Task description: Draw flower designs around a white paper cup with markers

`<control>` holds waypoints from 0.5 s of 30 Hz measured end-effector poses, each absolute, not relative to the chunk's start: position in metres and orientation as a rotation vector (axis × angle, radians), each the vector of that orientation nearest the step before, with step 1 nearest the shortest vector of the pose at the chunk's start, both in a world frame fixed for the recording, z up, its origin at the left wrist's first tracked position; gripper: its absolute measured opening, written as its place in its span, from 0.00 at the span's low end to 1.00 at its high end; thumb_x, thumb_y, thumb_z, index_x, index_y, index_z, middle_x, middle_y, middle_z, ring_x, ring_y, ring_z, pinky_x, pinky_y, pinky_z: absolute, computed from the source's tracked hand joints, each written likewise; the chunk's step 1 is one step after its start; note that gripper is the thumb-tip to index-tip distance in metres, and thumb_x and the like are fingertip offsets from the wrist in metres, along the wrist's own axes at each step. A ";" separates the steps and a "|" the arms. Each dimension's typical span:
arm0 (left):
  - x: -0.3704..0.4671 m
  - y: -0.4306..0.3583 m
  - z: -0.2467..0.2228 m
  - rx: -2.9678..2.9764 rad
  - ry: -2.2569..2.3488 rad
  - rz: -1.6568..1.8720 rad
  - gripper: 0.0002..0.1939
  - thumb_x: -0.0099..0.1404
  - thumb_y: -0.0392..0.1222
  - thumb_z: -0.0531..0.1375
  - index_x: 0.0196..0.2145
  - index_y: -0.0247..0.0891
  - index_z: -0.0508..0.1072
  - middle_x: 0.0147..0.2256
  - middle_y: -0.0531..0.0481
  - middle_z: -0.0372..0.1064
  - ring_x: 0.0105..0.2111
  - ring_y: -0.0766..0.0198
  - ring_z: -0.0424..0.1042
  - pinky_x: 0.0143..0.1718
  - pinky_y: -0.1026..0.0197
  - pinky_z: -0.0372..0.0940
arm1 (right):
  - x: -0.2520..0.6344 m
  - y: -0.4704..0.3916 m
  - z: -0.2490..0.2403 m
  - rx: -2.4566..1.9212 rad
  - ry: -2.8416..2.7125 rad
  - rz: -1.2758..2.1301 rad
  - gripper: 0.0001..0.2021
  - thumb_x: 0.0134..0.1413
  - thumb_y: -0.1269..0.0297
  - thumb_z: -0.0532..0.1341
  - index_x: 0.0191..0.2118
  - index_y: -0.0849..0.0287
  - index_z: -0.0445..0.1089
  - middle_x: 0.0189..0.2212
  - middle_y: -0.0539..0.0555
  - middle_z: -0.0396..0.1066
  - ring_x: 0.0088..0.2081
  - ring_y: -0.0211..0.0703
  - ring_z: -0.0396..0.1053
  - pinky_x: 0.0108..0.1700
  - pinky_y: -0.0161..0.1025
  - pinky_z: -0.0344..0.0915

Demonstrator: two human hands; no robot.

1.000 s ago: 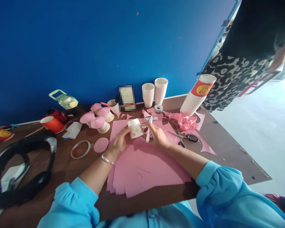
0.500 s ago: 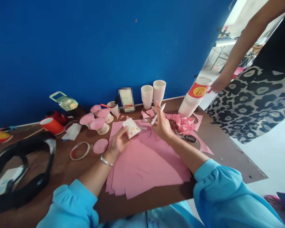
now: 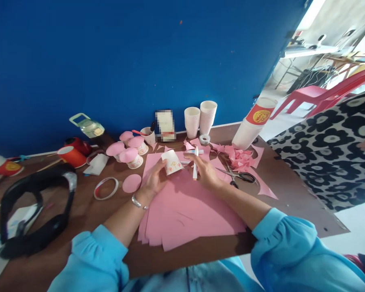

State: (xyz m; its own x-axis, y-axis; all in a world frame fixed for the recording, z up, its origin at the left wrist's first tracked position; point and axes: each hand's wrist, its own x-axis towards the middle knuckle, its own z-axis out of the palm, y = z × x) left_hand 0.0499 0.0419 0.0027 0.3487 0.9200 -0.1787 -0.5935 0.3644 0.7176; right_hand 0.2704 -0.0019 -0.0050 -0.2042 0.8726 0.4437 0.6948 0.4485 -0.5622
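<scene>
In my left hand point(image 3: 154, 178) is a white paper cup point(image 3: 171, 163) tilted on its side, with orange and yellow flowers drawn on it. My right hand point(image 3: 207, 172) grips a white marker point(image 3: 196, 162) upright between thumb and fingers, a short gap to the right of the cup. Under both hands spreads a stack of pink paper sheets point(image 3: 191, 215). Other markers point(image 3: 197, 151) lie on the paper just behind my right hand. To the left stand several decorated cups topped with pink paper discs point(image 3: 129, 155), and a loose pink disc point(image 3: 131, 183) lies before them.
Stacked white cups point(image 3: 192, 121) stand by the blue wall. Scissors point(image 3: 238, 175) and crumpled pink scraps point(image 3: 240, 157) lie right, near a tall cup stack point(image 3: 250, 127). At left are a tape roll point(image 3: 106, 188), a black headset-like band point(image 3: 38, 211) and a bottle point(image 3: 91, 129). Someone stands at right.
My right hand has lowered and turned the marker from slanted to nearly upright. The cup stays in my left hand. The other person's arm has drawn away from the tall cup stack.
</scene>
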 end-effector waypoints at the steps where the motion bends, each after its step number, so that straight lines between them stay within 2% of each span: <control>1: 0.050 0.041 0.004 0.608 0.640 1.062 0.11 0.64 0.40 0.72 0.45 0.38 0.82 0.42 0.44 0.85 0.54 0.44 0.82 0.60 0.47 0.74 | 0.270 -0.002 -0.005 -1.279 -1.992 0.322 0.21 0.71 0.66 0.61 0.66 0.53 0.68 0.47 0.59 0.83 0.37 0.46 0.79 0.40 0.39 0.73; 4: 0.051 0.040 0.006 0.636 0.665 1.059 0.06 0.67 0.39 0.70 0.42 0.39 0.82 0.39 0.46 0.85 0.53 0.44 0.81 0.56 0.50 0.75 | 0.269 -0.005 -0.006 -1.209 -2.046 0.343 0.21 0.72 0.65 0.62 0.66 0.53 0.68 0.46 0.58 0.83 0.34 0.43 0.79 0.38 0.37 0.72; 7: 0.052 0.036 0.009 0.704 0.667 1.032 0.09 0.68 0.41 0.69 0.45 0.39 0.83 0.42 0.44 0.84 0.55 0.42 0.80 0.53 0.50 0.75 | 0.269 -0.007 -0.006 -1.173 -2.043 0.301 0.19 0.73 0.64 0.63 0.65 0.53 0.69 0.47 0.59 0.83 0.37 0.44 0.81 0.40 0.37 0.73; 9: 0.052 0.032 0.011 0.778 0.623 0.996 0.10 0.68 0.46 0.71 0.45 0.40 0.83 0.45 0.42 0.84 0.58 0.40 0.79 0.54 0.49 0.75 | 0.270 -0.008 -0.005 -1.140 -2.019 0.279 0.16 0.74 0.63 0.62 0.63 0.54 0.70 0.47 0.59 0.83 0.39 0.45 0.82 0.40 0.37 0.74; 11: 0.051 0.028 0.013 0.856 0.563 0.932 0.15 0.66 0.49 0.72 0.48 0.40 0.82 0.49 0.41 0.83 0.60 0.39 0.78 0.57 0.48 0.74 | 0.270 -0.010 -0.005 -1.118 -2.000 0.280 0.15 0.74 0.63 0.62 0.61 0.54 0.70 0.45 0.58 0.83 0.38 0.45 0.83 0.39 0.37 0.75; 15: 0.046 0.025 0.014 1.116 0.452 0.811 0.32 0.62 0.46 0.76 0.61 0.41 0.76 0.56 0.41 0.81 0.62 0.42 0.77 0.62 0.46 0.71 | 0.270 -0.013 -0.004 -1.091 -1.957 0.221 0.14 0.73 0.66 0.62 0.60 0.53 0.70 0.41 0.56 0.84 0.34 0.44 0.82 0.36 0.37 0.75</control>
